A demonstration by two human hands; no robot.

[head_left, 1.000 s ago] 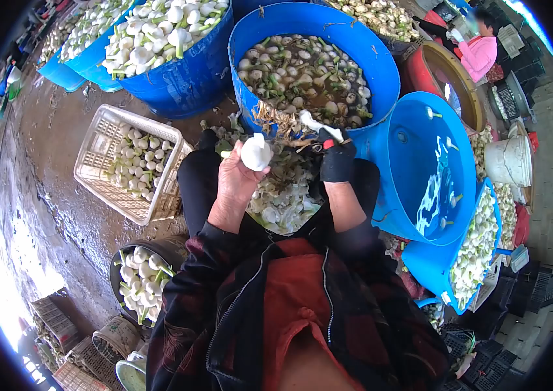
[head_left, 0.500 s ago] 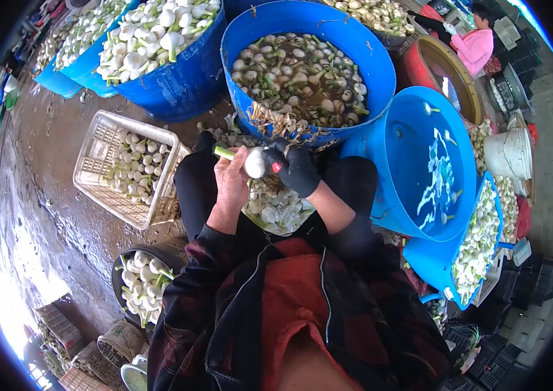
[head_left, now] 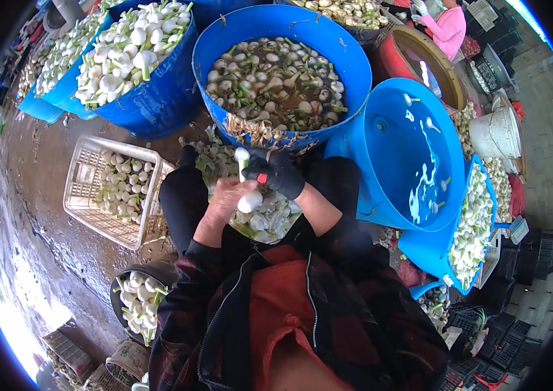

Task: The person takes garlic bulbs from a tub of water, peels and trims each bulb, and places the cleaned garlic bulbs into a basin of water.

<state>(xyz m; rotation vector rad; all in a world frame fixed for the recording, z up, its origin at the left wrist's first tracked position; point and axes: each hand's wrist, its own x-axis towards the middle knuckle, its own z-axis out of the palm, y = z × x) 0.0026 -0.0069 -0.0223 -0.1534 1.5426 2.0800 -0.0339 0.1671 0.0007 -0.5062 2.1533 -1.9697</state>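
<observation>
Bright blue on the big tub (head_left: 345,49) here, lighter blue on the water tub (head_left: 394,163), white bulbs with green stems (head_left: 130,49), cream crate (head_left: 84,208) in lattice, black glove (head_left: 286,174), red shirt (head_left: 280,287), dark jacket (head_left: 361,287) patched with maroon, pink on a co-worker's top (head_left: 447,32)

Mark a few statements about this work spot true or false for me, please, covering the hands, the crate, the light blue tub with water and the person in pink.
1. The left hand is holding a white bulb. True.
2. The right hand is bare. False: the right hand wears a dark glove, with something small and red showing at its fingers.
3. The whitish crate has bulbs in it. True.
4. The light blue tub is packed to its rim with bulbs. False: the light blue tub holds water with only a few bulbs.
5. The person in pink is at the upper left of the view. False: the person in pink is at the upper right.
</observation>
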